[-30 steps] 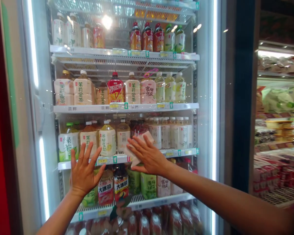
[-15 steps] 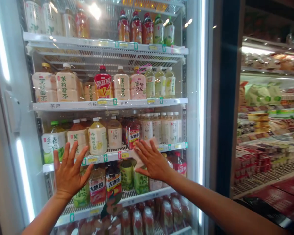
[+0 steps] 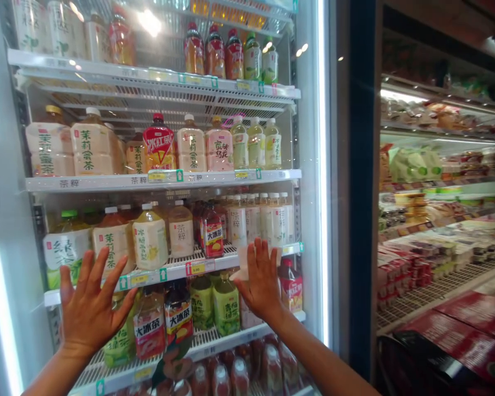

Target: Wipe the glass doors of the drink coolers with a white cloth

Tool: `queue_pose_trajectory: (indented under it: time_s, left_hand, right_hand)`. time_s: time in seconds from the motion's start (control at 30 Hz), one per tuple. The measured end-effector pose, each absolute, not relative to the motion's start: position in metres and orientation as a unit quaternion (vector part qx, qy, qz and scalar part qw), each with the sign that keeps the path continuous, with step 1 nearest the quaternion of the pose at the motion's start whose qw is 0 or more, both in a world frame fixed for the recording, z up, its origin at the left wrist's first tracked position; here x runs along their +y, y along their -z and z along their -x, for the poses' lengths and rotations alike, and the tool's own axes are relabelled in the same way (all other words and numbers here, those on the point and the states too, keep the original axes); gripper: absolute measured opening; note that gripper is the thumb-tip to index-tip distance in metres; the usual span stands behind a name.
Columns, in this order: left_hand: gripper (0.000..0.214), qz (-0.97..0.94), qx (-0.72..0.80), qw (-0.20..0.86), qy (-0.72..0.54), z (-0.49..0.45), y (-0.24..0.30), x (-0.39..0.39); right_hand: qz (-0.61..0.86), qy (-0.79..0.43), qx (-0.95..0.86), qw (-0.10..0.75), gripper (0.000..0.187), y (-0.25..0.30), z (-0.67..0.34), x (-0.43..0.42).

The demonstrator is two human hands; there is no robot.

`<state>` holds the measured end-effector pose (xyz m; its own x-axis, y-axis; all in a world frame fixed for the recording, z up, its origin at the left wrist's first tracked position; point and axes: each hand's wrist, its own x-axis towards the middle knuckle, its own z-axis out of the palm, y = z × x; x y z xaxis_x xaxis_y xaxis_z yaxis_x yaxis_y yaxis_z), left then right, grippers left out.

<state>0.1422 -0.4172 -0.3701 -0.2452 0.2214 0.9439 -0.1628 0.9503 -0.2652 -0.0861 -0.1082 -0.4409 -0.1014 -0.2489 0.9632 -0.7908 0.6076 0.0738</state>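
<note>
My left hand lies flat with fingers spread on the glass door of a drinks fridge, low on the left. My right hand presses a white cloth flat against the same glass, near the door's right side at the height of the third shelf. Its fingers are stretched upward over the cloth. Behind the glass stand rows of bottled teas on white wire shelves.
A dark blue door frame runs down right of the glass. Beyond it is an open chiller with packaged food on tiered shelves. A bright light strip runs along the fridge's right inside edge.
My right hand slid the cloth to the right across the glass and turned its fingers upright. My view shifted right, so the fridge sits further left. The left hand stayed flat on the glass.
</note>
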Motion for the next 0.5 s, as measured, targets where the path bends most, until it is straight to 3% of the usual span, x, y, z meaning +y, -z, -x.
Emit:
queue_pose_trajectory:
  time_s: [0.13,0.23,0.3,0.43,0.5]
  left_hand:
    - [0.083,0.017,-0.771,0.612,-0.173,-0.142,0.370,-0.418]
    - [0.081,0.014,-0.769,0.614,-0.179,-0.140,0.370,-0.416]
    - [0.081,0.012,-0.767,0.615,-0.183,-0.140,0.370,-0.415]
    - [0.082,0.011,-0.765,0.616,-0.187,-0.140,0.370,-0.415]
    - [0.082,0.010,-0.767,0.616,-0.180,-0.140,0.371,-0.415]
  right_hand:
    - [-0.378,-0.251,-0.689,0.565,0.087,0.517,0.068,-0.101]
    - [-0.401,-0.180,-0.682,0.585,0.086,0.560,0.067,-0.087]
    - [-0.403,-0.165,-0.680,0.590,0.085,0.535,0.077,-0.080]
    - [-0.354,-0.211,-0.703,0.580,0.086,0.415,0.090,-0.092]
    - [-0.395,-0.181,-0.688,0.581,0.091,0.384,0.079,-0.109]
